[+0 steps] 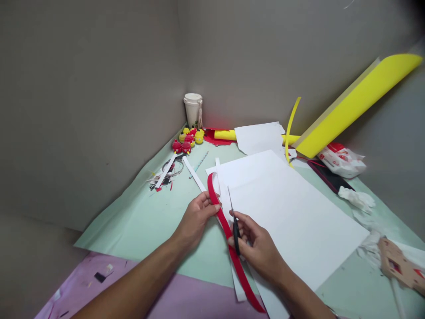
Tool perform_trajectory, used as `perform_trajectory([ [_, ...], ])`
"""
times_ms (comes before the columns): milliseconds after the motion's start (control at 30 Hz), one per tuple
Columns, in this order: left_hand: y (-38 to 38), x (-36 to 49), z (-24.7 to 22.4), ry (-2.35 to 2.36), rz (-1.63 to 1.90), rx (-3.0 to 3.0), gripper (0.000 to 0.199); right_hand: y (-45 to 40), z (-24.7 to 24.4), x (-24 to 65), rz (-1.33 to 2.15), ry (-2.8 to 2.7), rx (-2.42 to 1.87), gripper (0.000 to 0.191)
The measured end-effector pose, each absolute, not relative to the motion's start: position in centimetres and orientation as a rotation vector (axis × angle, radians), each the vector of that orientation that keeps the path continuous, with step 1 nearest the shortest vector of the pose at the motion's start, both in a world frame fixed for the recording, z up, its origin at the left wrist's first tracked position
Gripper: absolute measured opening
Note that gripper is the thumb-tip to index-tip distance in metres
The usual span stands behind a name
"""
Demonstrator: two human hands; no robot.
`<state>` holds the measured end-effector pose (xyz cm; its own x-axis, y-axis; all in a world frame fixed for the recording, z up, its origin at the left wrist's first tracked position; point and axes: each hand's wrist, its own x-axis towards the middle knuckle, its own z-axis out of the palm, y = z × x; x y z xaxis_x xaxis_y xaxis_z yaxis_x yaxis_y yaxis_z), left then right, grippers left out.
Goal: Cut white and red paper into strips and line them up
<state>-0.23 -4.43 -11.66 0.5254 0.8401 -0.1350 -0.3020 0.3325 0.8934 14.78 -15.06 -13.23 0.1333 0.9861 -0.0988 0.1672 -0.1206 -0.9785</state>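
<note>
My left hand point(201, 215) pinches a long red paper strip point(239, 269) between thumb and fingers. The strip curls at its top and hangs down toward the front edge, its pale back showing near the curl. In my right hand point(254, 241) is a pair of black-handled scissors point(236, 232), blades pointing up and away. The handles lie close beside the red strip, and I cannot tell whether they touch it. Under both hands are white paper strips point(239, 287) and a large white sheet point(292, 212).
Small red and yellow lantern-like balls point(188, 139) sit by a white cup point(193, 108). Scraps and wire point(166, 173) lie at left, near a pencil point(199, 164). Rolled yellow paper point(358, 106) leans at right, above a tissue pack point(341, 160). A brown cardboard piece point(398, 266) lies front right.
</note>
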Motion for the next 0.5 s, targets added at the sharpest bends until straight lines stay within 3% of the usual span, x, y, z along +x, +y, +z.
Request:
perform_trajectory([
  [500,-4.48,-0.21,-11.36,0.687,0.833,0.839,0.014,-14.88,-13.56,14.81,1.091,-1.195,-1.493,0.041],
])
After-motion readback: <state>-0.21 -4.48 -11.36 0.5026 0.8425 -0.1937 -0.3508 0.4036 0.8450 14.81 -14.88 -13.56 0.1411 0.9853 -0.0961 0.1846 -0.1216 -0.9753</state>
